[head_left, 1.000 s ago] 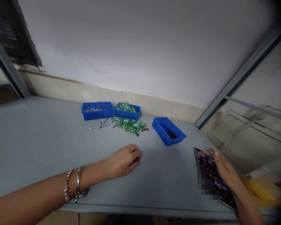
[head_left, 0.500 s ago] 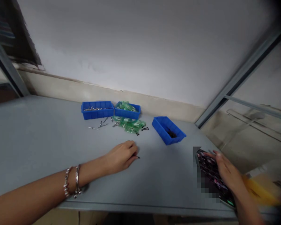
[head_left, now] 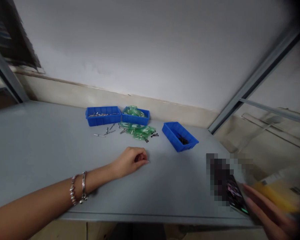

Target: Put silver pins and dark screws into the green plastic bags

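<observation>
We seem to be handling the phone [head_left: 236, 195] at the right end of the worktop [head_left: 52, 150]; lifting it would call for a surer hold. Our left hand [head_left: 130, 161] lies loosely curled, contents unclear, while pixelation covers part of the screen side and blur hides whether our right hand's fingers [head_left: 258, 196] grip.
</observation>
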The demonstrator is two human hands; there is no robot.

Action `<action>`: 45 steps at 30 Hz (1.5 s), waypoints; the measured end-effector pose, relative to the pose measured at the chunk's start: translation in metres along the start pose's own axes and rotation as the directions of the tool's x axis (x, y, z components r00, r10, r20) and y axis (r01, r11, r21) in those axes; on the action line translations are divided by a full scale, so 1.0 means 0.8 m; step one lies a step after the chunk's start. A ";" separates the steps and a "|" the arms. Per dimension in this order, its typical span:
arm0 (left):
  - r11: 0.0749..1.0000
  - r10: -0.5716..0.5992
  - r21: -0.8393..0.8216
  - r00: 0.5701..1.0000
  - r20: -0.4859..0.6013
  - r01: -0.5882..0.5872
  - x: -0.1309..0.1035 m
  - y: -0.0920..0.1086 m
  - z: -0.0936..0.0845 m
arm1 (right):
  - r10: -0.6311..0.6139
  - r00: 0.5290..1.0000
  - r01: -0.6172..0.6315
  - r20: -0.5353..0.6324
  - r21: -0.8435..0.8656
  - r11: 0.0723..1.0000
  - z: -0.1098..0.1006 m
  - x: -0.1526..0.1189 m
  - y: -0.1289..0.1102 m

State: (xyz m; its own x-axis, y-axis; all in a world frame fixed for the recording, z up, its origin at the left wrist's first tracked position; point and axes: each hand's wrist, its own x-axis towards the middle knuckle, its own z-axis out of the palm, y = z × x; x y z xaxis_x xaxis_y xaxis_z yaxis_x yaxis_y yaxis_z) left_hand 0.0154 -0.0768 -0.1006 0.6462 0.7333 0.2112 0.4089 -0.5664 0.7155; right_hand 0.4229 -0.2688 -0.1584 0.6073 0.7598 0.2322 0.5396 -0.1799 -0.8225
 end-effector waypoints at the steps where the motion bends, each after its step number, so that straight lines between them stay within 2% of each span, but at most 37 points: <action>1: 1.000 -0.009 -0.015 1.000 0.004 0.009 0.001 0.000 0.000 | 0.002 1.000 -0.003 0.025 0.022 1.000 -0.004 -0.006 0.005; 9: 0.997 -0.021 -0.075 1.000 -0.007 0.020 0.001 -0.001 0.000 | -0.048 0.994 0.035 0.096 0.127 0.991 -0.003 -0.013 0.004; 16: 0.991 -0.003 -0.134 1.000 -0.027 -0.001 0.000 0.005 0.000 | 0.005 0.999 -0.014 0.043 0.224 0.974 0.000 -0.014 0.008; 20: 0.980 0.021 -0.196 0.999 -0.040 -0.029 0.000 0.005 0.002 | 0.014 0.999 -0.021 0.035 0.220 0.975 0.001 -0.011 0.012; 30: 0.986 0.048 -0.157 0.995 -0.093 -0.062 0.000 0.003 0.001 | 0.025 0.996 -0.044 0.084 0.234 0.971 -0.001 -0.009 0.021; 37: 0.945 -0.092 -0.325 0.987 -0.135 0.044 0.004 0.003 -0.002 | -0.002 0.997 -0.015 0.080 0.205 0.979 -0.001 -0.007 0.018; 42: 0.883 -0.187 -0.449 0.980 -0.071 0.136 0.006 0.004 -0.004 | -0.010 0.996 -0.006 0.086 0.187 0.982 0.000 -0.008 0.014; 45: 0.872 -0.188 -0.468 0.981 -0.048 0.144 0.006 0.005 -0.004 | -0.011 0.996 -0.006 0.085 0.197 0.980 0.002 -0.008 0.012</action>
State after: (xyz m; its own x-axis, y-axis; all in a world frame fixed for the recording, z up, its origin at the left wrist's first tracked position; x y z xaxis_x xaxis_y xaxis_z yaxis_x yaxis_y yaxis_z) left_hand 0.0183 -0.0742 -0.0947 0.5259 0.8440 0.1051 0.1476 -0.2123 0.9660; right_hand 0.4232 -0.2749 -0.1684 0.5495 0.8122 0.1962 0.4101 -0.0576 -0.9102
